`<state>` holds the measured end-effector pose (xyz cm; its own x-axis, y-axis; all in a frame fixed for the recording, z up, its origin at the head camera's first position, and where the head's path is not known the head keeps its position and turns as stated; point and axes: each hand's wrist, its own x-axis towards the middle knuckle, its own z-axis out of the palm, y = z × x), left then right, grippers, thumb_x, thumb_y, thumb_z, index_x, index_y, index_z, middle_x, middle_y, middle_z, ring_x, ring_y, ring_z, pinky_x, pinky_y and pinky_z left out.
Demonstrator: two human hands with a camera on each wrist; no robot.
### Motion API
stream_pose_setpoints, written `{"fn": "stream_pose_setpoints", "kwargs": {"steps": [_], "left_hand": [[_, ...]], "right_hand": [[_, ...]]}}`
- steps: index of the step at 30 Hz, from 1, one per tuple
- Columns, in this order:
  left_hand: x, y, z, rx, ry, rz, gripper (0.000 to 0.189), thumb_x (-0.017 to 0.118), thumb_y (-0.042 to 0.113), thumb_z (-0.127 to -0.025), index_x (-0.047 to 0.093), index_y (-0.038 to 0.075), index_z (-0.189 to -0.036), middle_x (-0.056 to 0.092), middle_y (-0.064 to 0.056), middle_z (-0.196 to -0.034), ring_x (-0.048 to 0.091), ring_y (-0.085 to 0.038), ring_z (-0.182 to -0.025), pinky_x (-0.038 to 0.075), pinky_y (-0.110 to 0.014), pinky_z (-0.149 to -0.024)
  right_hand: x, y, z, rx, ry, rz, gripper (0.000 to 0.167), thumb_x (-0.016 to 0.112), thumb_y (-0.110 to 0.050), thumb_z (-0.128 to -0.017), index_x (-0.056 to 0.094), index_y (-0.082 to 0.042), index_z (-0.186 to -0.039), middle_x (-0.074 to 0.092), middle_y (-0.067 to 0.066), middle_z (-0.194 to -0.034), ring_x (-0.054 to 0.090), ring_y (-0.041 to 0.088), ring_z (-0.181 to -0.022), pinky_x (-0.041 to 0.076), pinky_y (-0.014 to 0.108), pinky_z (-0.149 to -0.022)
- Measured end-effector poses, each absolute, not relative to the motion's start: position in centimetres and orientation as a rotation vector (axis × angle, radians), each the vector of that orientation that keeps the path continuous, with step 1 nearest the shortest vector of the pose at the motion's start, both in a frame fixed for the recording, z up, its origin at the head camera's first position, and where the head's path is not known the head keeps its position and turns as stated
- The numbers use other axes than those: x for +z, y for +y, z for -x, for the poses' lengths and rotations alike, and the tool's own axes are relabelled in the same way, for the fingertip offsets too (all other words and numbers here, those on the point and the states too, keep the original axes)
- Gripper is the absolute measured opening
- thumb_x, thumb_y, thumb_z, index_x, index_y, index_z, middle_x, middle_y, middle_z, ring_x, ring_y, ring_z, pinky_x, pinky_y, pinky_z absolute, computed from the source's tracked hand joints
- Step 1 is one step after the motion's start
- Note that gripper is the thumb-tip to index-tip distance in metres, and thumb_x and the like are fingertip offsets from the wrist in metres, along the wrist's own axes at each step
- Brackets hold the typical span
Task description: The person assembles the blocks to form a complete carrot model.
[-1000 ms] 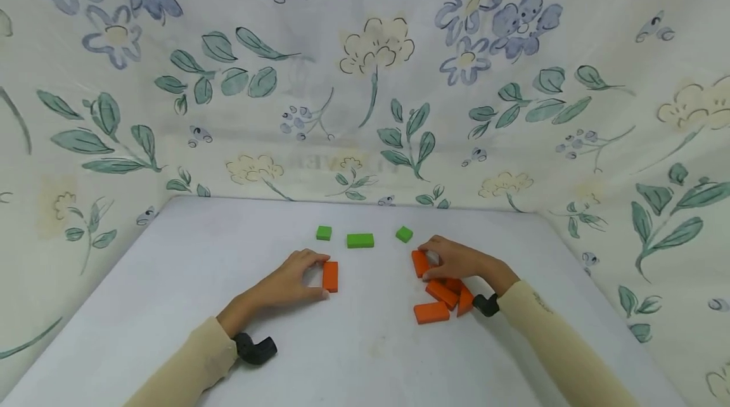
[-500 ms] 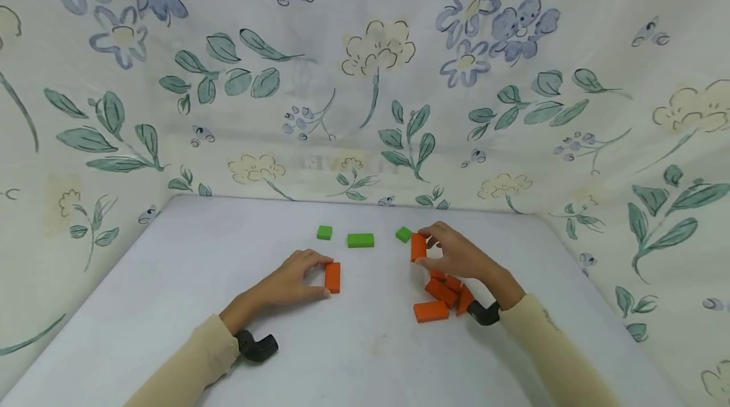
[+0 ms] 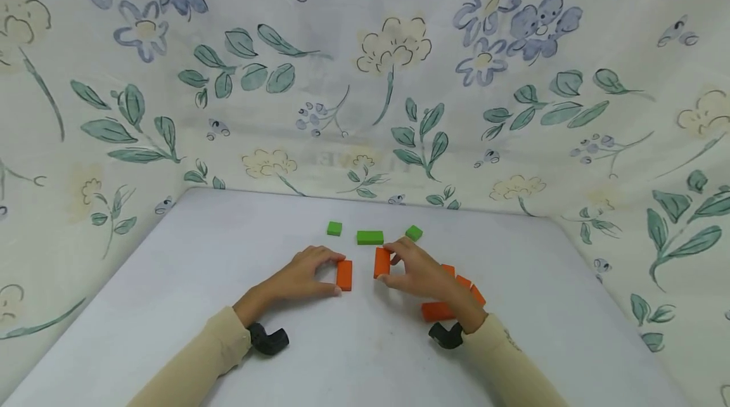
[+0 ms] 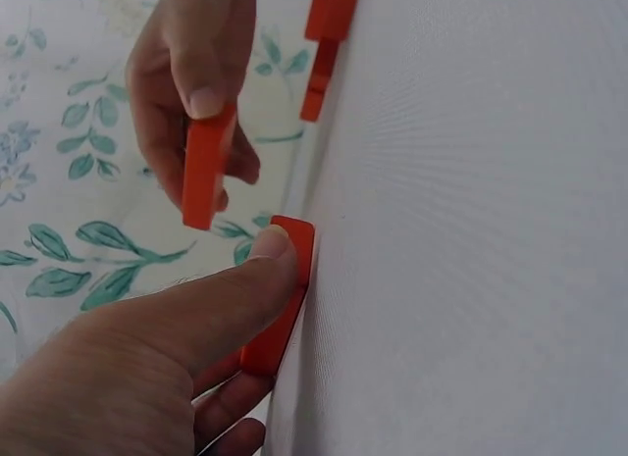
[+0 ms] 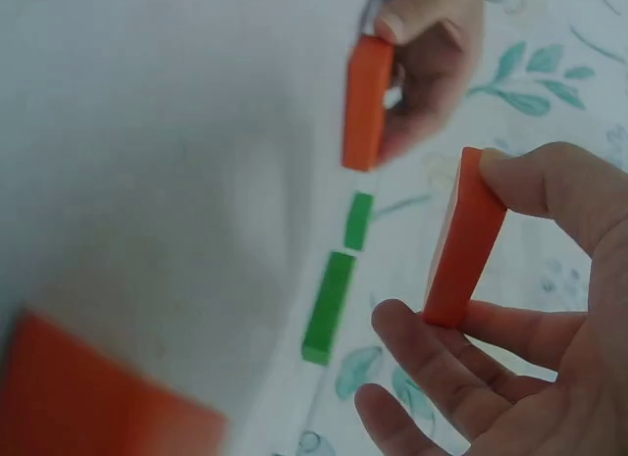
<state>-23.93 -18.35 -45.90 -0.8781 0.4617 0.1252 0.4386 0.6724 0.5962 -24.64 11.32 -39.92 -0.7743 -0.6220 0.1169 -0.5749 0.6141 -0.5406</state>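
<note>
My left hand (image 3: 296,278) pinches an orange rectangular block (image 3: 345,276) between thumb and fingers, and the block stands on the white table. Across from it, my right hand (image 3: 419,272) grips a second orange block (image 3: 382,263) by its two ends. In the right wrist view this second block (image 5: 469,242) is held up off the table, thumb at one end and fingertips at the other. A short gap separates the two blocks in the head view. Just behind them lies a long green block (image 3: 370,238).
Two small green blocks, one on the left (image 3: 334,228) and one on the right (image 3: 414,232), flank the long one. Several more orange blocks (image 3: 438,312) lie right, partly hidden under the right forearm. A flowered cloth (image 3: 365,109) rises behind the white table (image 3: 256,217).
My right hand has lifted its orange block from beside the orange pile and carried it left, towards the left hand's block. The left hand has kept its hold almost in place.
</note>
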Motion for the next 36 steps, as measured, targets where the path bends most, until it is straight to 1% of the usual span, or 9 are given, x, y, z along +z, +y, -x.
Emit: {"fn": "stream_pose_setpoints", "kwargs": {"steps": [2, 4, 8, 10, 13, 16, 24, 32, 36], "left_hand": [[-45.8, -18.2, 24.0, 0.988, 2.842, -0.762, 0.068, 0.078, 0.050, -0.082, 0.056, 0.025, -0.140, 0.058, 0.005, -0.134, 0.046, -0.019, -0.128, 0.034, -0.051, -0.109], [-45.7, -18.1, 24.1, 0.970, 2.853, -0.762, 0.068, 0.078, 0.051, -0.081, 0.056, 0.025, -0.141, 0.058, 0.004, -0.136, 0.045, -0.020, -0.128, 0.035, -0.051, -0.107], [-45.5, -18.0, 23.9, 0.934, 2.871, -0.758, 0.068, 0.078, 0.052, -0.081, 0.057, 0.028, -0.140, 0.057, 0.001, -0.140, 0.045, -0.022, -0.128, 0.036, -0.050, -0.105], [-45.4, -18.0, 23.9, 0.915, 2.878, -0.765, 0.068, 0.078, 0.052, -0.081, 0.058, 0.028, -0.140, 0.057, 0.002, -0.140, 0.045, -0.022, -0.128, 0.035, -0.049, -0.104], [-45.5, -17.9, 24.0, 0.893, 2.886, -0.782, 0.067, 0.077, 0.053, -0.081, 0.057, 0.028, -0.140, 0.058, 0.003, -0.139, 0.045, -0.021, -0.127, 0.034, -0.048, -0.103], [-45.4, -17.7, 24.2, 0.882, 2.892, -0.799, 0.067, 0.076, 0.054, -0.082, 0.057, 0.029, -0.141, 0.057, 0.003, -0.140, 0.045, -0.020, -0.128, 0.034, -0.047, -0.103], [-45.4, -17.7, 24.3, 0.882, 2.882, -0.778, 0.068, 0.077, 0.054, -0.080, 0.057, 0.029, -0.140, 0.058, 0.003, -0.140, 0.045, -0.020, -0.127, 0.034, -0.047, -0.102], [-45.8, -17.5, 24.4, 0.873, 2.896, -0.817, 0.069, 0.078, 0.054, -0.080, 0.058, 0.027, -0.140, 0.059, 0.004, -0.139, 0.046, -0.018, -0.124, 0.035, -0.045, -0.101], [-46.0, -17.4, 24.0, 0.889, 2.890, -0.812, 0.068, 0.079, 0.052, -0.080, 0.059, 0.026, -0.139, 0.059, 0.002, -0.138, 0.047, -0.021, -0.124, 0.035, -0.048, -0.101]], "right_hand": [[-40.4, 10.8, 24.7, -0.853, 2.726, 1.006, 0.060, 0.075, -0.026, -0.089, 0.053, -0.002, -0.139, 0.058, 0.008, -0.121, 0.061, 0.021, -0.107, 0.056, 0.034, -0.088], [-40.9, 10.2, 24.8, -0.803, 2.725, 1.022, 0.062, 0.076, -0.028, -0.089, 0.053, -0.002, -0.140, 0.058, 0.008, -0.124, 0.061, 0.020, -0.109, 0.055, 0.033, -0.091], [-42.3, 9.2, 24.8, -0.669, 2.759, 1.135, 0.062, 0.076, -0.035, -0.089, 0.056, -0.004, -0.138, 0.060, 0.009, -0.130, 0.060, 0.022, -0.116, 0.051, 0.039, -0.101], [-42.9, 8.7, 24.8, -0.610, 2.795, 1.194, 0.062, 0.075, -0.039, -0.089, 0.057, -0.005, -0.138, 0.061, 0.008, -0.132, 0.058, 0.023, -0.119, 0.048, 0.042, -0.103], [-43.4, 8.3, 24.6, -0.564, 2.844, 1.223, 0.062, 0.074, -0.042, -0.089, 0.057, -0.008, -0.138, 0.062, 0.006, -0.133, 0.057, 0.023, -0.122, 0.046, 0.043, -0.102], [-43.4, 8.2, 24.5, -0.570, 2.874, 1.203, 0.062, 0.075, -0.041, -0.089, 0.057, -0.009, -0.138, 0.061, 0.005, -0.134, 0.057, 0.022, -0.122, 0.046, 0.043, -0.102], [-43.1, 8.2, 24.5, -0.563, 2.866, 1.157, 0.064, 0.073, -0.041, -0.091, 0.054, -0.008, -0.142, 0.060, 0.008, -0.138, 0.056, 0.025, -0.126, 0.045, 0.044, -0.105], [-43.5, 8.3, 24.4, -0.564, 2.872, 1.126, 0.065, 0.072, -0.044, -0.091, 0.054, -0.010, -0.143, 0.059, 0.007, -0.141, 0.055, 0.025, -0.129, 0.044, 0.045, -0.107], [-43.7, 8.3, 24.2, -0.588, 2.854, 1.114, 0.065, 0.072, -0.043, -0.091, 0.053, -0.010, -0.144, 0.058, 0.007, -0.142, 0.054, 0.026, -0.130, 0.043, 0.047, -0.108]]}}
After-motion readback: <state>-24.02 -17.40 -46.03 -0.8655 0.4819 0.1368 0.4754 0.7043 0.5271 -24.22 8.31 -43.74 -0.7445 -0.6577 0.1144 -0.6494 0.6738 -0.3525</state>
